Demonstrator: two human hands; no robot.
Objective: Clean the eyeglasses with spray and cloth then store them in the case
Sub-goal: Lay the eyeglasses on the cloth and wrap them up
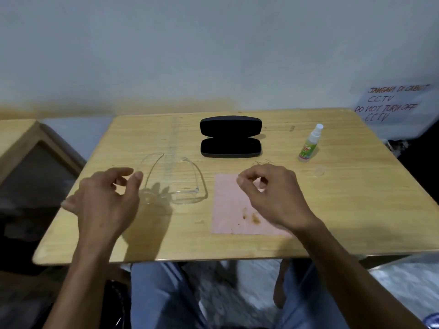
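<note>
Clear-framed eyeglasses lie on the wooden table with their arms unfolded and pointing away from me. My left hand hovers just left of them, fingers spread, holding nothing. A pink cloth with brown stains lies flat to the right of the glasses. My right hand hangs over the cloth's far right part, fingers loosely curled, nothing visibly in them. A black glasses case lies open at the table's back middle. A small spray bottle stands upright at the back right.
A small clear cap lies on the table near the spray bottle. A wooden frame stands to the left of the table. A paper sign hangs on the wall at the right. My knees are under the table's near edge.
</note>
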